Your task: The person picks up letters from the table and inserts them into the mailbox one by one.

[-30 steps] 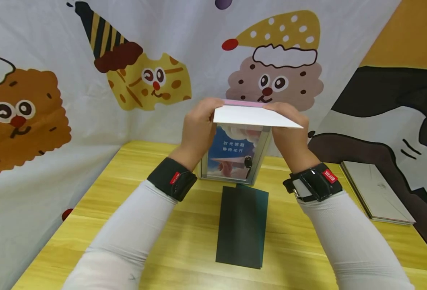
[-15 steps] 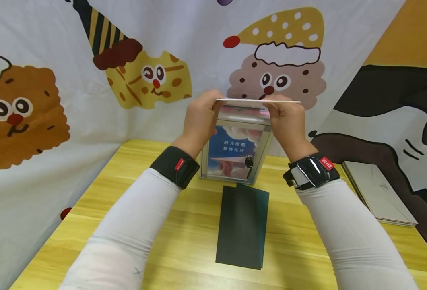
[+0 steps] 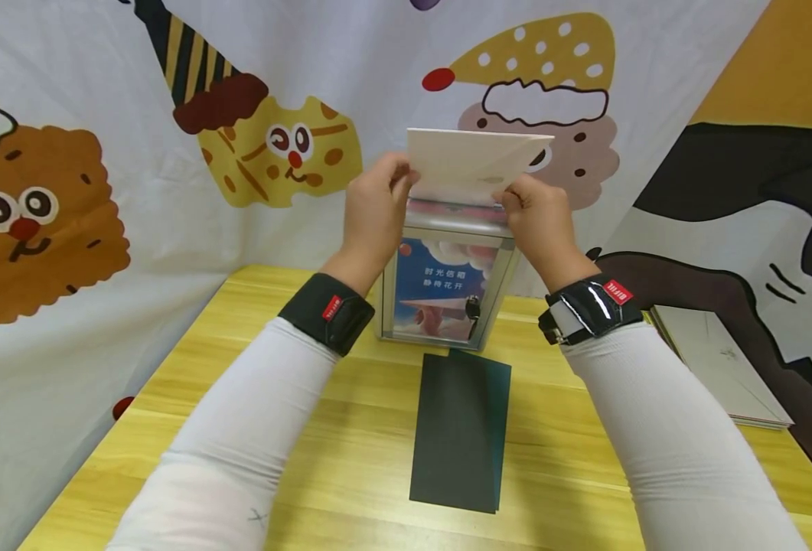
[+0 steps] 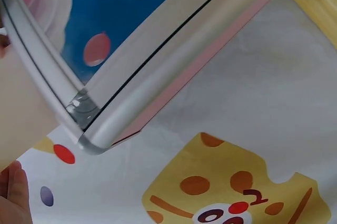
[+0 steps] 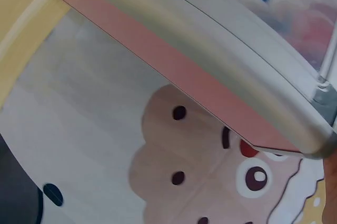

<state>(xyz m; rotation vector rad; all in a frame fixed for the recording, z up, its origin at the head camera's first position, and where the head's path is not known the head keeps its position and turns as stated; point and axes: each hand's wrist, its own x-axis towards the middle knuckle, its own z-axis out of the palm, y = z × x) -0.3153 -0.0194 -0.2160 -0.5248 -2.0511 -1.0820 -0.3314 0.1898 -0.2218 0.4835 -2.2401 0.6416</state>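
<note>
pinching cream-white flat rectangular card (image 3: 474, 164) at upper centre of frame, with fingers of left hand (image 3: 376, 207) clamped on left edge, of right hand (image 3: 539, 218) on lower right corner. over silver-framed box (image 3: 447, 279) with blue printed front, mid-frame; can't tell if touching. hold grips level, lower edge parallel to box top; pinch lightly, avoid bowing.

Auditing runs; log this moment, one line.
left hand, right hand: hold pale envelope | envelope: at box top | dark sheets: on table
</note>
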